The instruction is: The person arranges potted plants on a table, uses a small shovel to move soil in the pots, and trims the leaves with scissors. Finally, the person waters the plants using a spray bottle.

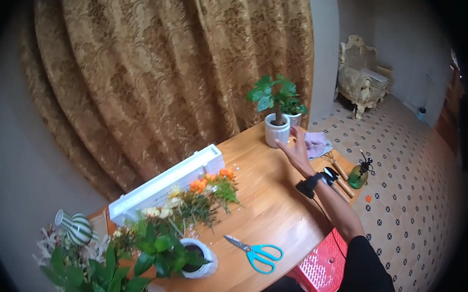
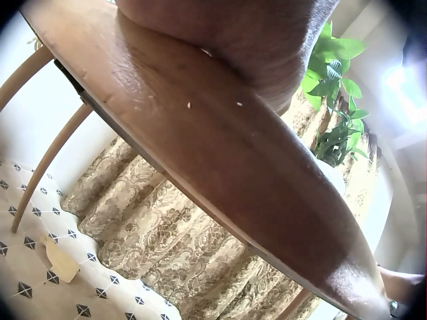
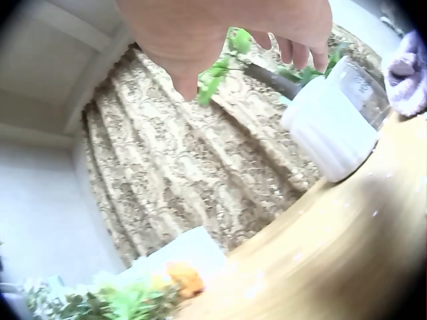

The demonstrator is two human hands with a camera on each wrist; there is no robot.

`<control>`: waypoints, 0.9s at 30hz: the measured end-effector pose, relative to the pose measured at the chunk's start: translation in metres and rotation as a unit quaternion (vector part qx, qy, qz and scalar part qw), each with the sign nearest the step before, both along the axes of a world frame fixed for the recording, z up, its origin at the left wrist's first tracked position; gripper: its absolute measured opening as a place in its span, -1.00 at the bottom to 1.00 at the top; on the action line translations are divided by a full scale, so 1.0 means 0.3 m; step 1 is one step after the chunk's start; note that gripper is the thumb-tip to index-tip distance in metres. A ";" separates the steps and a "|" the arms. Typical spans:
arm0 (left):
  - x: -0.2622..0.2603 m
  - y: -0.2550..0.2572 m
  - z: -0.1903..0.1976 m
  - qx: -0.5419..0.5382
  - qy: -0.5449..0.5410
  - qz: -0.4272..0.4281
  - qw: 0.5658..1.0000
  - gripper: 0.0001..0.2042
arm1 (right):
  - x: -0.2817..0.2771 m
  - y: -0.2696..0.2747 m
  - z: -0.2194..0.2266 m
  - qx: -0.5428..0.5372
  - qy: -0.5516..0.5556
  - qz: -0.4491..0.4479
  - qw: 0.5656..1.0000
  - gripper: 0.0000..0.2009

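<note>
My right hand (image 1: 296, 149) reaches to the far end of the wooden table, its thumb and fingers spread around nothing. Right beside it stands a white ribbed pot (image 1: 277, 132) with a thick-stemmed leafy plant (image 1: 267, 93). The right wrist view shows the same hand (image 3: 247, 30) in front of the white pot (image 3: 330, 130), fingers apart. Behind that pot is a second potted plant (image 1: 294, 107). A lilac cloth (image 1: 315, 143) lies just right of the hand. Only the base of my left hand (image 2: 233, 40) shows, low over the tabletop; its fingers are hidden.
Teal-handled scissors (image 1: 261, 254) lie near the table's front edge. A long white planter box (image 1: 167, 184) stands behind cut flowers (image 1: 198, 186). Another white pot (image 1: 203, 264) and a striped vase (image 1: 78, 228) are at left. A green spray bottle (image 1: 358, 176) and wooden-handled tools (image 1: 344, 185) sit at right.
</note>
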State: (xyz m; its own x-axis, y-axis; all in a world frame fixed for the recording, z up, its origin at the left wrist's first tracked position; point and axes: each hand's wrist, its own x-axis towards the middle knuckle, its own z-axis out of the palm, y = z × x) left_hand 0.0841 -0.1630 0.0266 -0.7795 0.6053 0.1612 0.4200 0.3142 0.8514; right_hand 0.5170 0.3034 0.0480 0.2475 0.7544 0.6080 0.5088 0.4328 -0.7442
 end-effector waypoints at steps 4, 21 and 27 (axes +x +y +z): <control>-0.053 0.006 -0.130 -0.018 0.019 0.041 0.999 0.01 | -0.156 -0.351 0.072 -0.021 0.002 0.225 0.974 -0.21; -0.108 0.052 -0.195 -0.033 0.005 -0.035 0.999 0.13 | -0.770 -0.821 -0.023 -0.064 -0.098 0.477 0.871 0.09; -0.115 0.047 -0.205 -0.018 0.021 -0.034 0.999 0.13 | -0.802 -0.806 -0.030 -0.058 -0.095 0.475 0.873 0.05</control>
State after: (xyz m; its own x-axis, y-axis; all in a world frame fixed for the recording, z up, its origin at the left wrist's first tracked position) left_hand 0.0496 -0.1490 -0.0347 -0.7289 0.6634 0.1692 0.4763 0.3139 0.8213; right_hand 0.2764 0.0617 0.0391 -0.6197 0.6235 0.4766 0.0809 0.6548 -0.7515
